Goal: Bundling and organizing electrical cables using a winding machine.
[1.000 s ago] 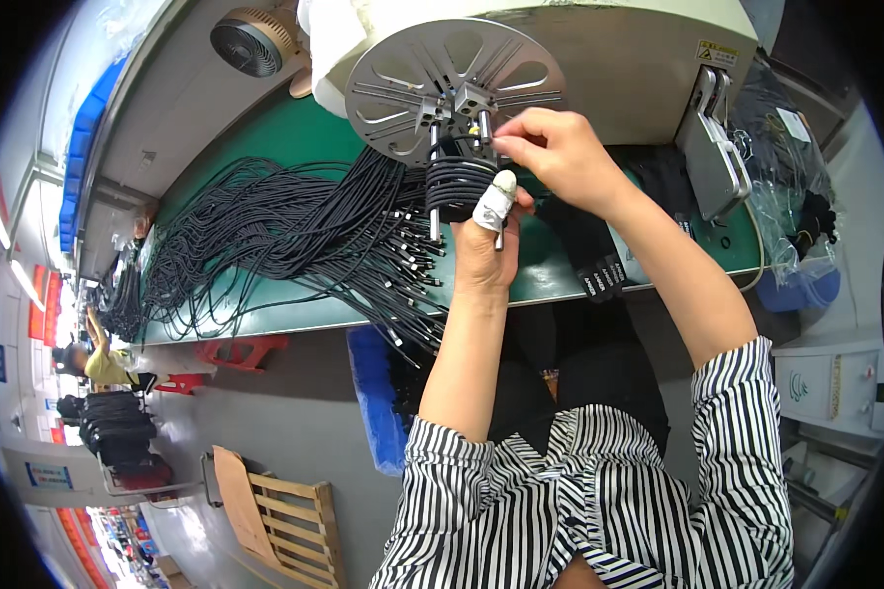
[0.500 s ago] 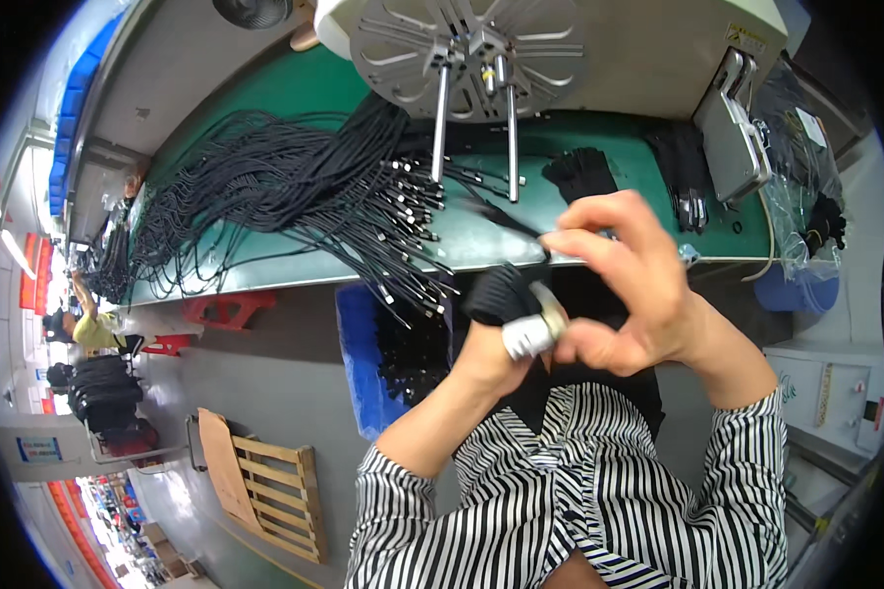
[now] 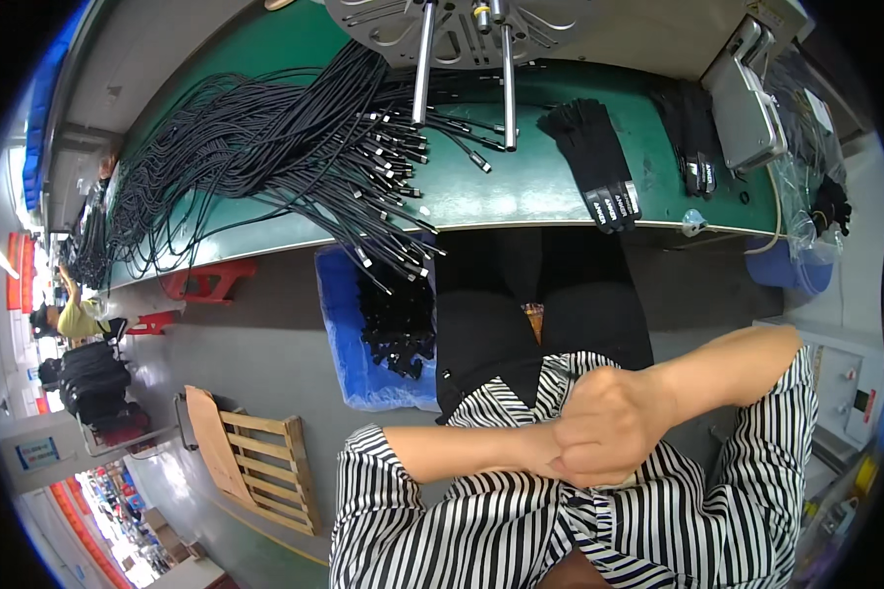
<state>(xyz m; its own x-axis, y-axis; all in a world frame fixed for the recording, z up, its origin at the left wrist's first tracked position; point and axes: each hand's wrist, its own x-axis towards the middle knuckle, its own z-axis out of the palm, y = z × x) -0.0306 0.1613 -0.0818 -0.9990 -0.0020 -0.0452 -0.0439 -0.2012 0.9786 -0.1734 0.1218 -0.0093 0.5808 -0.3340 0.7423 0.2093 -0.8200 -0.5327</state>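
Observation:
My two hands are together in front of my striped shirt, away from the bench. The right hand (image 3: 614, 422) is closed, its back showing and its fingers curled over the end of the left arm. Only the wrist edge of my left hand (image 3: 545, 447) shows; its fingers are hidden behind the right hand. Whatever may be between the hands is out of sight. On the bench, a large heap of black cables (image 3: 255, 147) with metal plug ends spreads to the left. To its right lies a bundle of flat black straps (image 3: 594, 152) with white-printed ends.
The green bench (image 3: 491, 196) holds a winding machine with two upright metal rods (image 3: 510, 93) and another black strap bundle (image 3: 695, 147). Below stands a blue lined bin (image 3: 349, 334) of black pieces. A wooden pallet (image 3: 265, 461) is on the floor; a person (image 3: 77, 316) is far left.
Both hands have drawn back from near the bench edge to my chest and come together. The black coiled bundle and white piece at the left hand no longer show. The view has shifted slightly.

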